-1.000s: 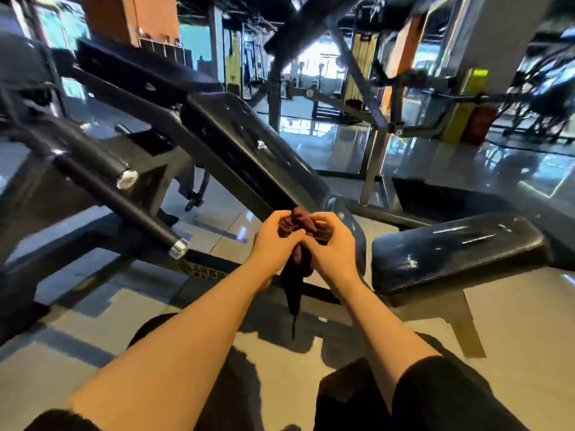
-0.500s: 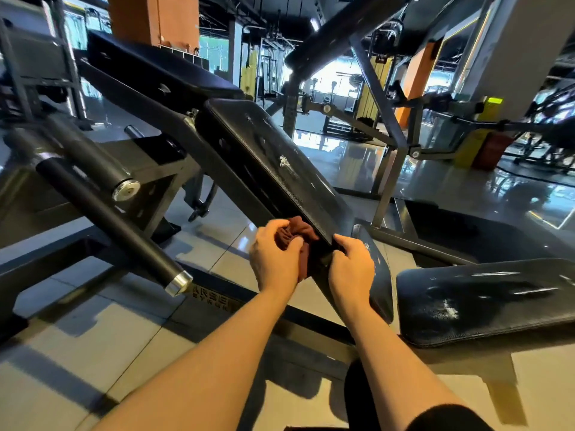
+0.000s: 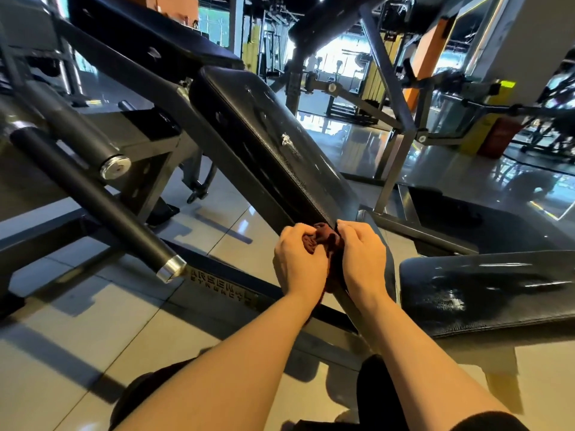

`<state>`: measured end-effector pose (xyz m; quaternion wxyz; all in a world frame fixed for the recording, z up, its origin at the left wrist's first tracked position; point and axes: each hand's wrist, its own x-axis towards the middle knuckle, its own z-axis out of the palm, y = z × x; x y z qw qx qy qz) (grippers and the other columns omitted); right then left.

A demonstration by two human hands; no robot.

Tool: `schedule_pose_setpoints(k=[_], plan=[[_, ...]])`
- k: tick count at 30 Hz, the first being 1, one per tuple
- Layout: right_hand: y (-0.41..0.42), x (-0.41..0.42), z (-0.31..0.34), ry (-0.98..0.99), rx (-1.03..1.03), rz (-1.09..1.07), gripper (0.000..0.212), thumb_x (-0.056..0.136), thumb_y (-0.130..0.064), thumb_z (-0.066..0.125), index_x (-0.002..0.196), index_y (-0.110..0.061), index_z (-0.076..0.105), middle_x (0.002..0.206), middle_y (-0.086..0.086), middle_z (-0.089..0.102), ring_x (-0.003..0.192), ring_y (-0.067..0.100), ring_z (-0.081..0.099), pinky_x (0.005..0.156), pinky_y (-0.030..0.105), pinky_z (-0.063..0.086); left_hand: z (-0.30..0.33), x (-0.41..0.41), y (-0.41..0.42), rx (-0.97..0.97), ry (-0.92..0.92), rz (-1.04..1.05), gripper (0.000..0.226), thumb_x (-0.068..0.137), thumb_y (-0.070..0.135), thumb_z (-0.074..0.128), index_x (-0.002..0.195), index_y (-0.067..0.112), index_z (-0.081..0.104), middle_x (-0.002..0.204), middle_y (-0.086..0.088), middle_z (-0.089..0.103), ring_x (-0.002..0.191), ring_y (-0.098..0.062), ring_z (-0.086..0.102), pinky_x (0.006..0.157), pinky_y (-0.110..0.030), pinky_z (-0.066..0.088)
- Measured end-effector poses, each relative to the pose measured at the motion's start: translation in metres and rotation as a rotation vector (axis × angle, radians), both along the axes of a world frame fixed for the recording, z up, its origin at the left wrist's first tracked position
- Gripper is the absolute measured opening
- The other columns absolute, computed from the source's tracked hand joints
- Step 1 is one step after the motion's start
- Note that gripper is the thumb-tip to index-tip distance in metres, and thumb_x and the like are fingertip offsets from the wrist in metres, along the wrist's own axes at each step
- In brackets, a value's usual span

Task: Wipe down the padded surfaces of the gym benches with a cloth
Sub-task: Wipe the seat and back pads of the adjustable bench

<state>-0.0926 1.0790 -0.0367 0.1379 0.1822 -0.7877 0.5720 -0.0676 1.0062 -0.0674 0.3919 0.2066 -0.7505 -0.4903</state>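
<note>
A dark red-brown cloth [image 3: 323,241] is bunched between both hands at the lower end of a slanted black back pad [image 3: 273,141]. My left hand [image 3: 298,262] grips the cloth's left side with curled fingers. My right hand [image 3: 362,259] holds its right side, fingertips at the pad's bottom edge. A flat black seat pad [image 3: 485,290] lies to the right, its surface streaked and shiny. Another black pad [image 3: 149,35] slopes up at the top left.
Black padded bars with chrome end caps [image 3: 93,194] jut in from the left. The bench's steel frame [image 3: 217,284] crosses the glossy tiled floor below the hands. More gym machines [image 3: 389,88] and an orange column stand behind.
My right hand has come back onto the cloth beside my left hand, so both hold it again. The view has moved closer to the slanted pad.
</note>
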Motion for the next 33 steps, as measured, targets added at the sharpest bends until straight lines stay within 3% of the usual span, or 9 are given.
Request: schedule_pose_setpoints(k=[5, 8, 10, 12, 17, 21, 26, 30, 33], plan=[[-0.007, -0.007, -0.006, 0.036, 0.018, 0.046, 0.030, 0.099, -0.024, 0.049, 0.074, -0.037, 0.062, 0.086, -0.012, 0.061, 0.094, 0.012, 0.056, 0.081, 0.026, 0.042, 0.011, -0.006, -0.016, 0.042, 0.047, 0.041, 0.017, 0.084, 0.011, 0.067, 0.097, 0.020, 0.060, 0.101, 0.004, 0.057, 0.084, -0.001, 0.049, 0.064, -0.008, 0.034], [-0.008, -0.010, -0.008, 0.090, -0.008, 0.043, 0.036, 0.100, -0.018, 0.046, 0.071, -0.010, 0.066, 0.080, 0.001, 0.061, 0.084, 0.009, 0.053, 0.076, 0.020, 0.038, 0.002, -0.003, -0.009, -0.020, -0.088, -0.036, 0.016, 0.084, 0.010, 0.067, 0.094, 0.021, 0.062, 0.100, 0.003, 0.060, 0.089, -0.010, 0.056, 0.062, -0.008, 0.035], [-0.007, -0.017, -0.009, 0.153, 0.065, 0.027, 0.035, 0.100, -0.012, 0.046, 0.070, -0.002, 0.062, 0.073, 0.002, 0.058, 0.079, 0.002, 0.048, 0.072, 0.012, 0.033, 0.010, -0.002, -0.010, 0.088, 0.025, 0.105, 0.014, 0.085, 0.011, 0.065, 0.093, 0.020, 0.059, 0.100, 0.004, 0.057, 0.085, -0.005, 0.051, 0.060, -0.005, 0.038], [-0.010, -0.023, -0.010, 0.203, 0.068, 0.032, 0.028, 0.098, -0.011, 0.047, 0.078, -0.004, 0.066, 0.075, -0.002, 0.058, 0.079, -0.003, 0.049, 0.074, 0.011, 0.034, 0.019, -0.002, -0.021, 0.150, 0.164, 0.205, 0.015, 0.085, 0.011, 0.066, 0.093, 0.020, 0.056, 0.099, 0.004, 0.054, 0.084, -0.002, 0.047, 0.066, 0.003, 0.036], [-0.029, -0.021, -0.007, 0.192, -0.005, 0.051, 0.025, 0.100, -0.018, 0.045, 0.085, -0.024, 0.065, 0.089, -0.011, 0.059, 0.095, -0.001, 0.050, 0.078, 0.008, 0.033, 0.006, -0.005, -0.032, 0.000, -0.069, -0.006, 0.018, 0.082, 0.008, 0.067, 0.094, 0.021, 0.063, 0.100, 0.003, 0.059, 0.090, -0.009, 0.054, 0.065, -0.008, 0.034], [-0.046, -0.019, -0.003, 0.213, -0.102, 0.077, 0.023, 0.097, -0.024, 0.041, 0.093, -0.031, 0.063, 0.093, -0.017, 0.058, 0.098, 0.007, 0.050, 0.082, 0.010, 0.034, 0.022, -0.001, -0.053, 0.125, 0.205, 0.264, 0.017, 0.085, 0.016, 0.068, 0.100, 0.017, 0.061, 0.103, 0.004, 0.055, 0.093, -0.009, 0.053, 0.071, -0.006, 0.038], [-0.065, -0.022, -0.005, 0.279, -0.134, 0.005, 0.026, 0.095, -0.030, 0.038, 0.097, -0.031, 0.064, 0.096, -0.010, 0.061, 0.100, 0.009, 0.049, 0.082, 0.008, 0.030, 0.017, 0.001, -0.058, -0.087, 0.044, -0.002, 0.023, 0.082, 0.011, 0.069, 0.101, 0.021, 0.062, 0.102, 0.005, 0.059, 0.092, -0.004, 0.054, 0.079, -0.012, 0.047], [-0.072, -0.025, -0.008, 0.331, -0.139, -0.024, 0.035, 0.094, -0.041, 0.034, 0.103, -0.028, 0.065, 0.100, -0.005, 0.062, 0.098, 0.008, 0.048, 0.082, 0.010, 0.031, 0.036, -0.002, -0.073, 0.085, 0.295, 0.306, 0.017, 0.085, 0.012, 0.067, 0.099, 0.019, 0.059, 0.102, 0.006, 0.054, 0.086, 0.000, 0.052, 0.073, 0.001, 0.038], [-0.078, -0.028, -0.008, 0.375, -0.110, -0.076, 0.043, 0.093, -0.044, 0.035, 0.105, -0.020, 0.070, 0.101, -0.003, 0.062, 0.099, 0.013, 0.050, 0.083, 0.022, 0.034, 0.039, -0.005, -0.090, 0.023, 0.280, 0.223, 0.024, 0.085, 0.018, 0.069, 0.107, 0.020, 0.060, 0.106, 0.008, 0.052, 0.097, -0.004, 0.052, 0.072, -0.004, 0.040]])
